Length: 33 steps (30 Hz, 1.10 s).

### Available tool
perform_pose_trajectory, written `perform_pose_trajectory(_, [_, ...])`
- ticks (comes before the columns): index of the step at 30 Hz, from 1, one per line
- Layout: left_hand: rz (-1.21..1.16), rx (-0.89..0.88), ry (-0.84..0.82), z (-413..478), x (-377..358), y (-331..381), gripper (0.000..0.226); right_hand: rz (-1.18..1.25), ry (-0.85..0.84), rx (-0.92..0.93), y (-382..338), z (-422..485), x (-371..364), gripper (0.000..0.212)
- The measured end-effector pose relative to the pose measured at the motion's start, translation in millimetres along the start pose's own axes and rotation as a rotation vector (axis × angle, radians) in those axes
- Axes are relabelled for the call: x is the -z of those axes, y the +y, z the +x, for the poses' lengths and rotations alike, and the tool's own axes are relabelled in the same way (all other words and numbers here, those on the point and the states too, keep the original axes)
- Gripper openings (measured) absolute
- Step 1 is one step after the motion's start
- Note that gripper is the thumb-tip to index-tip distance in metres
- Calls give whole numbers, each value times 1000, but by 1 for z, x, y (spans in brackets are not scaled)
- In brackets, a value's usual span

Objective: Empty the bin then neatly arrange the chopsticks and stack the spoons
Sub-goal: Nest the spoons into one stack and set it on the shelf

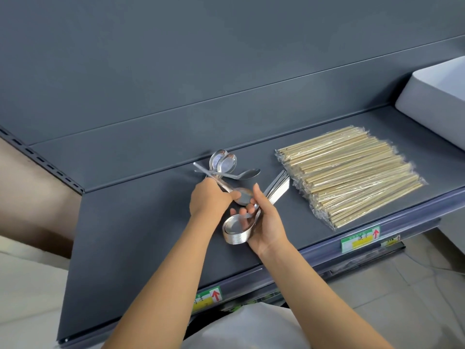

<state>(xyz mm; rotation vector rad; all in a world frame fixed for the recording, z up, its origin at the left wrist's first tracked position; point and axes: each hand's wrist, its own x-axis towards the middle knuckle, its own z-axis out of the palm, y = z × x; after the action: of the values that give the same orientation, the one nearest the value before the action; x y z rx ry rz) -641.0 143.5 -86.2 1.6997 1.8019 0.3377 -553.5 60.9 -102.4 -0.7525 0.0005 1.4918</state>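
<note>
Both bare forearms come up from the bottom edge and angle in toward each other, so the hands end up nearly touching. Left hand [210,199] is knuckles-up, wrist fairly straight, curled tight around the handle of a single spoon [242,195]. Right hand [268,222] is turned on its side, palm facing left, cradling a stack of spoons [235,231]. Its fingers [242,211] wrap underneath with the tips poking out on the far side, and the thumb [257,192] sticks straight out away from the body.
</note>
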Motion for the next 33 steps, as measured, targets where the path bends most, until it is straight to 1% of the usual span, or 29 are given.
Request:
perform_pose_trajectory(3, [-97, 23, -109, -1, 2, 0, 10, 25, 12, -22, -2, -3, -2, 32])
perform_pose_trajectory(5, [-148, 29, -117, -3, 5, -6, 6, 24, 47, -23, -2, -2, -2, 34])
perform_pose_trajectory(7, [-163, -13, -49, -6, 11, -16, 10, 21, 49, -24, -2, -1, -2, 36])
perform_pose_trajectory(10, [-65, -160, 176, -19, 29, -25, 18, 26, 35, -32, 0, 1, 1, 34])
perform_pose_trajectory(11, [-79, -206, 201, -23, 37, -26, 17, 20, 16, -33, 0, 2, 1, 34])
perform_pose_trajectory(12, [-142, -247, 160, -26, 46, -26, 16, 18, -11, -31, 0, 2, 1, 33])
perform_pose_trajectory(13, [-235, -297, 61, -28, 54, -26, 16, 12, -34, -29, 1, 3, 1, 33])
perform_pose_trajectory(15, [-358, -400, -223, -32, 67, -23, 16, -5, -61, -24, 2, 3, 1, 39])
perform_pose_trajectory(16, [-377, -416, -340, -35, 69, -21, 14, -9, -58, -25, 2, 5, 3, 46])
perform_pose_trajectory(17, [-365, -407, -414, -38, 68, -19, 11, -21, -64, -30, 1, 6, 4, 54])
perform_pose_trajectory(18, [-329, -388, -451, -40, 64, -16, 7, -54, -85, -38, 1, 7, 5, 61])
perform_pose_trajectory(19, [-277, -371, -459, -41, 58, -13, 8, -90, -109, -53, 2, 8, 7, 67])
perform_pose_trajectory(21, [-146, -365, -409, -41, 44, -12, 14, -112, -107, -89, 2, 9, 9, 73])
perform_pose_trajectory(23, [-77, -396, -287, -39, 34, -14, 20, -115, -110, -110, 1, 10, 11, 72])
perform_pose_trajectory(25, [-19, -454, -171, -37, 31, -16, 26, -139, -108, -100, 0, 9, 11, 55])
perform_pose_trajectory(27, [15, -465, -162, -34, 34, -15, 30, -142, -70, -87, 0, 9, 11, 40])
perform_pose_trajectory(28, [-13, -451, -197, -31, 37, -13, 31, -139, -55, -84, 0, 9, 10, 34])
perform_pose_trajectory(30, [-211, -393, -275, -25, 41, -9, 27, -117, -44, -81, 1, 9, 9, 28])
perform_pose_trajectory(31, [-319, -363, -265, -20, 40, -6, 24, -96, -37, -75, 1, 8, 7, 30])
perform_pose_trajectory(32, [-373, -339, -204, -14, 37, -4, 21, -79, -29, -67, 1, 9, 7, 31])
perform_pose_trajectory(33, [-347, -332, -113, -8, 32, -2, 19, -66, -26, -63, 0, 8, 7, 32])
